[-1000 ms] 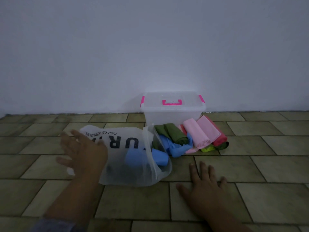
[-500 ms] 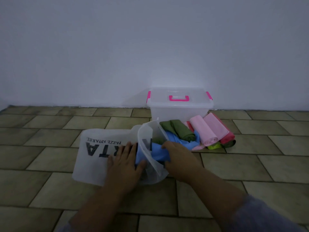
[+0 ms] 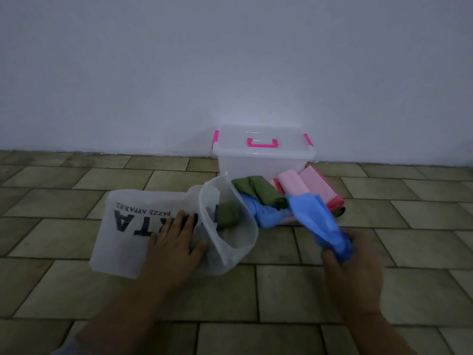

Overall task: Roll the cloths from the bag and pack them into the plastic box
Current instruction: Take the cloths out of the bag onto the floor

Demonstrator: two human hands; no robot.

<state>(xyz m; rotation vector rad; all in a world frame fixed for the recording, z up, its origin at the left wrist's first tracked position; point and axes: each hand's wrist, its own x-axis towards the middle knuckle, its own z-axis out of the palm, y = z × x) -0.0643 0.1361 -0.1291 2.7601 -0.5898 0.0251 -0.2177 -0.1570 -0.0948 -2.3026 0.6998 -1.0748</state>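
Left hand spread flat on the bag, right hand tight around a blue cloth.

- Left hand, on the white bag: bare, with a bare forearm
- Sleeve, well below the bag at the lower left edge: a grey-blue cuff, only a sliver showing, blurred
- Right hand, right of the bag: bare, forearm uncovered as far as shows
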